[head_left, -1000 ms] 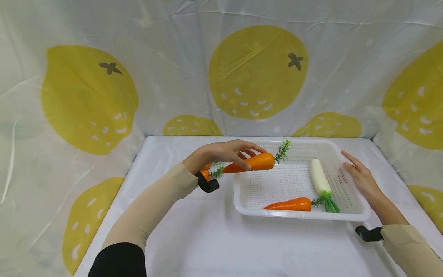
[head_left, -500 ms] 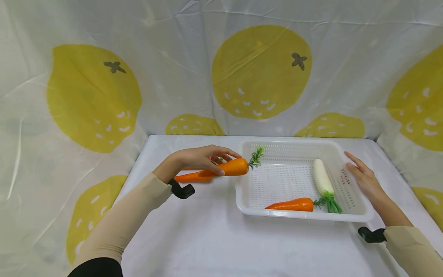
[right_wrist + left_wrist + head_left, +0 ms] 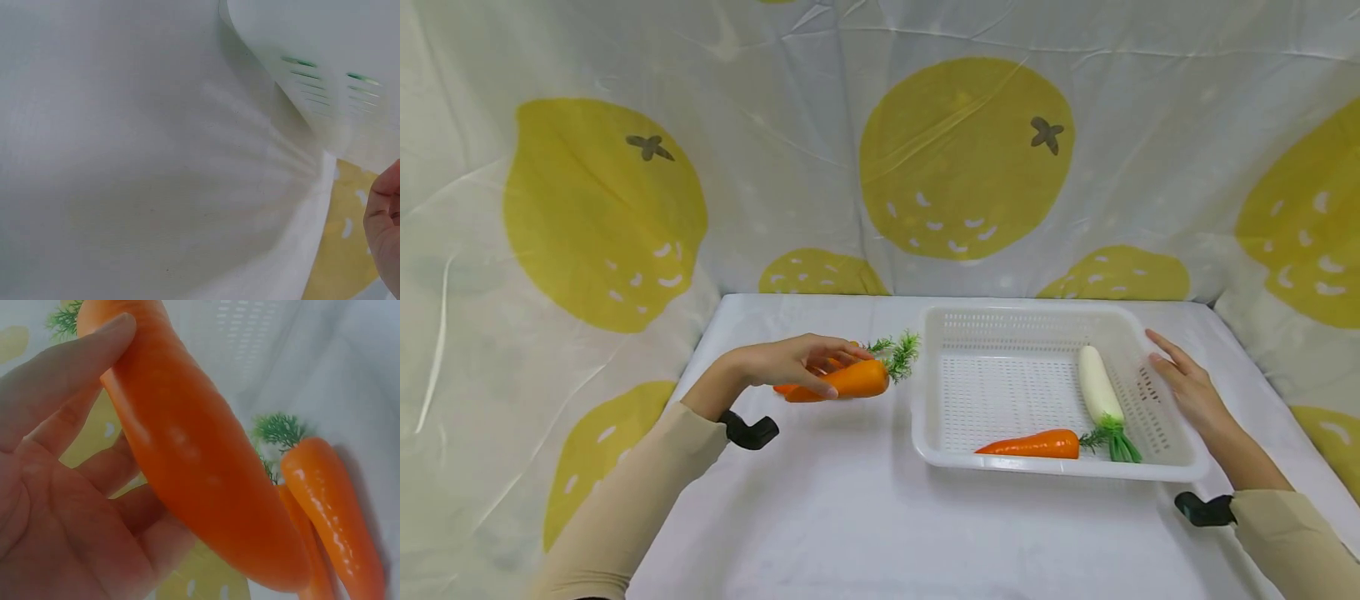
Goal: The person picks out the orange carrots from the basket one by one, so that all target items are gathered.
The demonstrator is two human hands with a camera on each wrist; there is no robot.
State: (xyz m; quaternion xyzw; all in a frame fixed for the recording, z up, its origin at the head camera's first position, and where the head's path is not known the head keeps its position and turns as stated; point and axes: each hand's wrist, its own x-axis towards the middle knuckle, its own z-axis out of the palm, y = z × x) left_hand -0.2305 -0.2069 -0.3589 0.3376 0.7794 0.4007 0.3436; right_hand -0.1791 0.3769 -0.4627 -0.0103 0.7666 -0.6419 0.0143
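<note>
In our left hand (image 3: 782,364) we hold a smooth orange carrot (image 3: 863,380), its feathery green top to the right and its tapered end to the left, near two other carrots (image 3: 334,512) on the bench (image 3: 962,533). Our right hand (image 3: 1187,387) is at the right rim of a white perforated basket (image 3: 1000,392), inside which lie a glossy carrot (image 3: 1037,444) and a white radish (image 3: 1099,387).

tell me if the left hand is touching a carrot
Touching. The left wrist view shows the left hand gripping a carrot, its thumb laid against the surface.
</note>
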